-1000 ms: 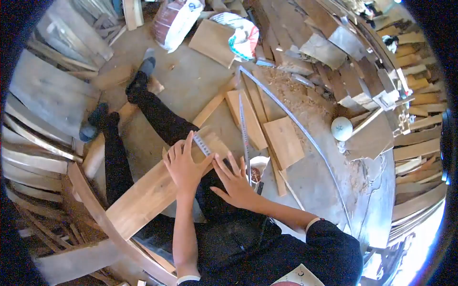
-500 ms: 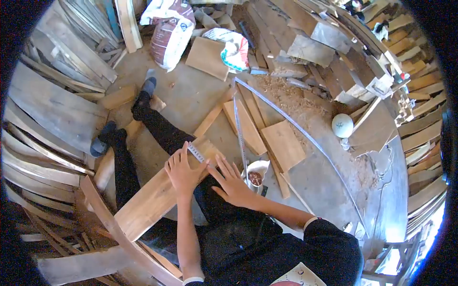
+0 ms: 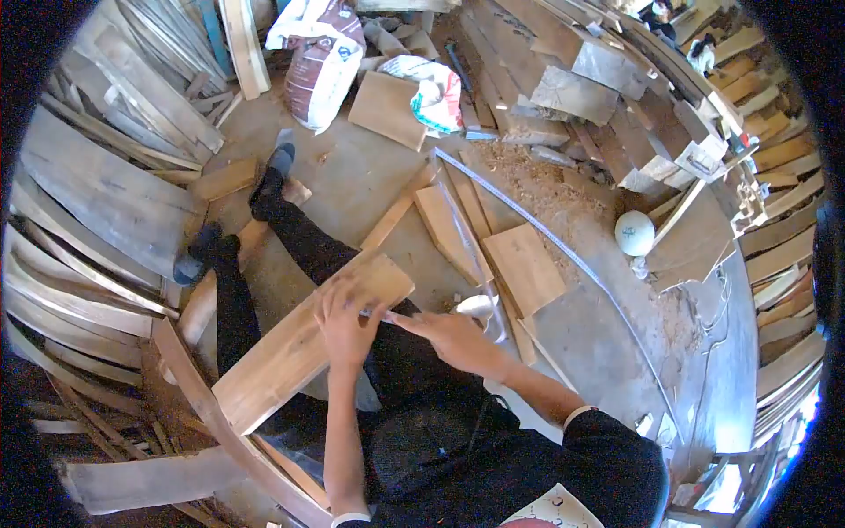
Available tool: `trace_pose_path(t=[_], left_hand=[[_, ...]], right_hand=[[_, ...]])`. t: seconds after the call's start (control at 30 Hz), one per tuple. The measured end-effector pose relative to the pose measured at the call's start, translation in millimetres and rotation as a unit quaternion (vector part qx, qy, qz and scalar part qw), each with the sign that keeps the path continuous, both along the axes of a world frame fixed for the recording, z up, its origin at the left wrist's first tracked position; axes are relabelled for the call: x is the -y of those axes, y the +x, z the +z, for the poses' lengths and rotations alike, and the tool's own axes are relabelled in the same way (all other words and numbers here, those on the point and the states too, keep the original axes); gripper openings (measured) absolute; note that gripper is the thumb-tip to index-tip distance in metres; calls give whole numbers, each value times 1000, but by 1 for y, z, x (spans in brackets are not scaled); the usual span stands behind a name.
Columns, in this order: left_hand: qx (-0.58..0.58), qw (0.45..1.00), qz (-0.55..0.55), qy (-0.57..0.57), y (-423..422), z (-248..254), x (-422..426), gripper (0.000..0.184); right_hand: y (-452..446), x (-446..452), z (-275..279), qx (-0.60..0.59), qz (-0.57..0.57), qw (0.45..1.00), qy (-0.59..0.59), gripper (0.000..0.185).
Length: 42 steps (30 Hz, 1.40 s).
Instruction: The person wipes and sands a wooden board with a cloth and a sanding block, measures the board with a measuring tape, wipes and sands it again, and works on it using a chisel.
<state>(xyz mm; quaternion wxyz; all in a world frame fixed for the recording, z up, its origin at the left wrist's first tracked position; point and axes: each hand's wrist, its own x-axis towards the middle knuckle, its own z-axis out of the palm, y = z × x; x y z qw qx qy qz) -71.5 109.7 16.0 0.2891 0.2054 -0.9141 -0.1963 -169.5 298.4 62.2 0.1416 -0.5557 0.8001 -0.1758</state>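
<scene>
A long wooden board (image 3: 290,361) lies slanted across my lap. My left hand (image 3: 346,324) is over its right-hand part, fingers bent and pinching the end of the tape measure. My right hand (image 3: 449,339) is just off the board's edge, its fingers closed round the same white strip, which shows briefly between the two hands. The tape measure (image 3: 546,231) runs in a long loop over the floor, with a bend near the wood offcuts and one length coming back toward my right hand. A white cup-like container (image 3: 480,308) stands behind that hand, partly hidden.
Cut boards (image 3: 524,268) lie on the floor beyond my right hand. Stacked timber (image 3: 607,97) stands at the upper right, near a pale round object (image 3: 634,233). Sacks (image 3: 324,70) sit at the top, and curved planks (image 3: 79,299) line the left side.
Both hands have gone from lying spread on the board to pinching the tape. The tape strip has left its place along the board's face, and the near tape length has shifted right.
</scene>
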Motion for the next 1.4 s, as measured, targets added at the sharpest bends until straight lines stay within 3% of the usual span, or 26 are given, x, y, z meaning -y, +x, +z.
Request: trace_pose_path(t=[0.07,0.2,0.27,0.37,0.4,0.47,0.5,0.57,0.6,0.67,0.73,0.8,0.83,0.87,0.9,0.93,1.0,1.1,1.2,1.4], left_hand=[[-41,999,-15,-23,5,-9,-10,15],[1,997,-11,75,17,16,-33,13],[14,993,-75,90,20,25,-35,13],[-41,980,-121,152,19,3,-38,12],[-42,980,-121,151,20,5,-38,12],[-29,948,-132,290,24,11,-40,9],[-29,947,-131,290,25,10,-41,9],[-115,827,-169,524,28,6,-42,9],[-117,816,-177,537,30,6,-41,11],[-121,818,-166,537,29,6,-40,10],[-127,820,-153,536,29,2,-38,10],[-102,879,-108,452,30,-2,-36,9],[-103,879,-106,453,30,-2,-37,9],[-92,930,-67,350,29,0,-38,8],[-79,967,-27,241,28,2,-38,9],[-80,967,-25,241,27,2,-38,9],[-84,995,3,58,25,0,-36,12],[-93,995,23,29,23,-4,-35,14],[-101,990,31,91,22,0,-33,15],[-57,992,11,112,20,13,-21,15]], right_hand=[[-6,-2,14,-79,33,996,-7,62],[-22,2,34,-132,47,987,-82,49],[-33,10,48,-152,56,983,-83,53],[-35,27,57,-173,63,978,-98,55],[-37,35,57,-204,80,965,-144,47],[-37,49,56,-233,97,949,-190,39],[-36,55,55,-219,103,952,-186,28],[-36,65,46,-221,117,948,-196,11],[-34,69,42,-219,118,948,-197,11],[-32,77,37,-172,110,946,-254,12],[-28,78,31,-143,103,955,-240,18],[-19,81,21,-14,-8,948,-318,36],[-13,80,19,75,-50,937,-338,50],[-7,79,18,76,-47,937,-337,50],[1,80,22,251,-127,905,-320,50],[6,80,24,417,-202,837,-291,50],[2,82,5,389,-199,863,-254,51],[0,89,-3,447,-112,828,-320,44],[-5,96,2,458,-26,840,-290,30],[-4,106,28,497,73,819,-279,34]])
